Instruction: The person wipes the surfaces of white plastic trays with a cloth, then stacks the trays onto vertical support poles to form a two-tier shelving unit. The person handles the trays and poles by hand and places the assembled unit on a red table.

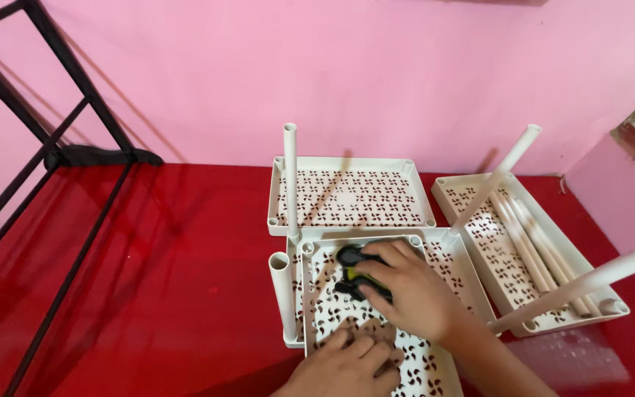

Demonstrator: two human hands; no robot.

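Where red floor (148, 294) meets pink wall: black rack (53, 147) at left; 4 cream trays w/ tubes. Front tray (420, 360), stacked on another: left hand (347, 364) flat, fingers apart. Right hand (413, 290) clamped on black-green tool (358, 272), mid-tray.

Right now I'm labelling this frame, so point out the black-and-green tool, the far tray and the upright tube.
black-and-green tool (353, 266), head view, its black top end.
far tray (352, 195), head view, its patterned floor.
upright tube (290, 180), head view, mid-length.
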